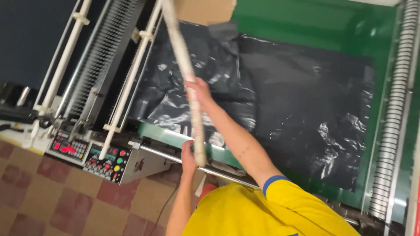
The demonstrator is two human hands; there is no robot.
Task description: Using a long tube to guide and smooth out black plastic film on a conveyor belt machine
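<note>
Both hands grip a long pale cardboard tube (186, 74): the left hand (188, 155) closed near its lower end, the right hand (199, 91) wrapped higher — probably mid-length. The tube's long axis runs up and away over black plastic sheeting (297, 109) on the green machine bed (306, 22).

At the lower left, on the machine's front edge, sits a slanted control panel (89, 156) in two sections. Its left section carries a small dark display (67, 149) with glowing red digits above rows of small keys. The right section has a smaller display (110, 154) with greenish digits, beside round red, green and yellow buttons (118, 161). No packages or signs show.
</note>
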